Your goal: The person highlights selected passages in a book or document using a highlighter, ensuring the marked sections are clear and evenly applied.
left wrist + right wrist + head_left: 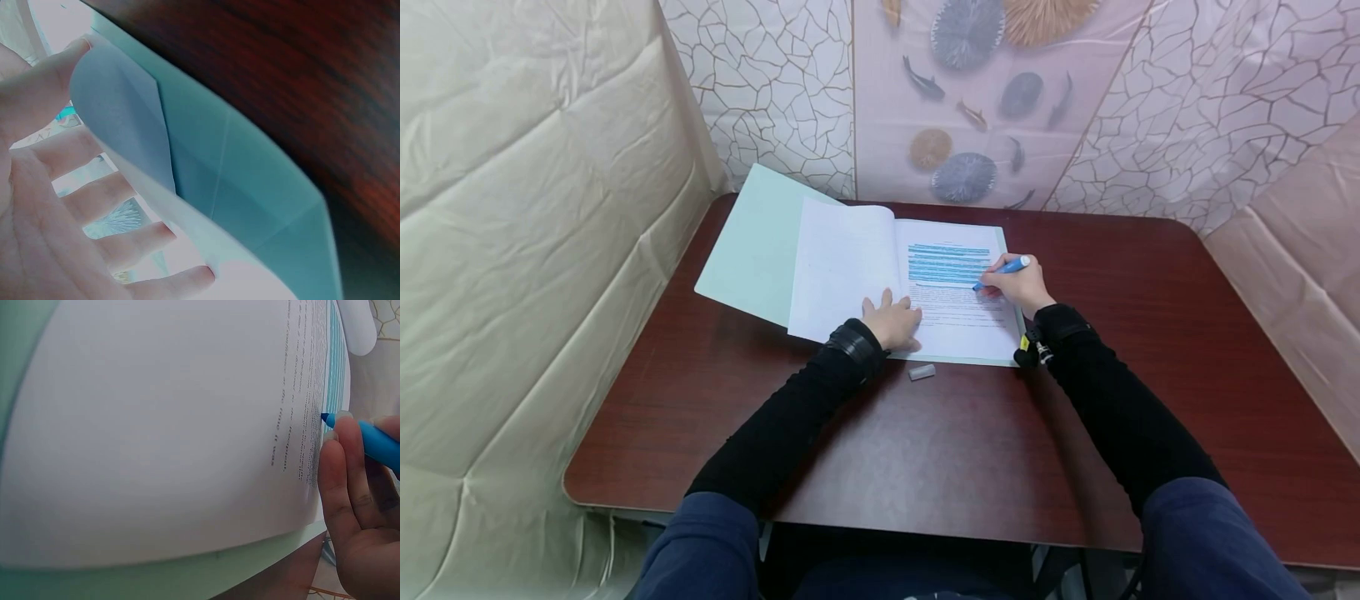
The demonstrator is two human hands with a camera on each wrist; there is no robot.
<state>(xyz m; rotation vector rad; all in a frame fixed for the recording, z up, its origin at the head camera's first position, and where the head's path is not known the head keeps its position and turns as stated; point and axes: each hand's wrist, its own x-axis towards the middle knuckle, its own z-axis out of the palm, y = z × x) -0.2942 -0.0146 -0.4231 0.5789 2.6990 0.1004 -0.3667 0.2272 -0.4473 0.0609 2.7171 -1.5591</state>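
A stapled-looking or bound document lies open inside a pale green folder [741, 250]. Blue highlighting covers the upper lines of its right page [955, 337]; plain printed text runs below. My right hand [1021, 283] pinches a blue highlighter [380, 447], its tip at the text just under the marked lines. Near the document's fold, my left hand [892, 322] rests with fingers spread across the lower pages. In the left wrist view, those fingers [69, 153] lie straight against the curved edge of the turned left page [125, 106].
A small greyish-white block-like piece [922, 372] lies on the dark red-brown table [970, 450], just below the folder. Patterned cloth [775, 92] hangs behind the table, and a pale cover [535, 250] drapes along the left side.
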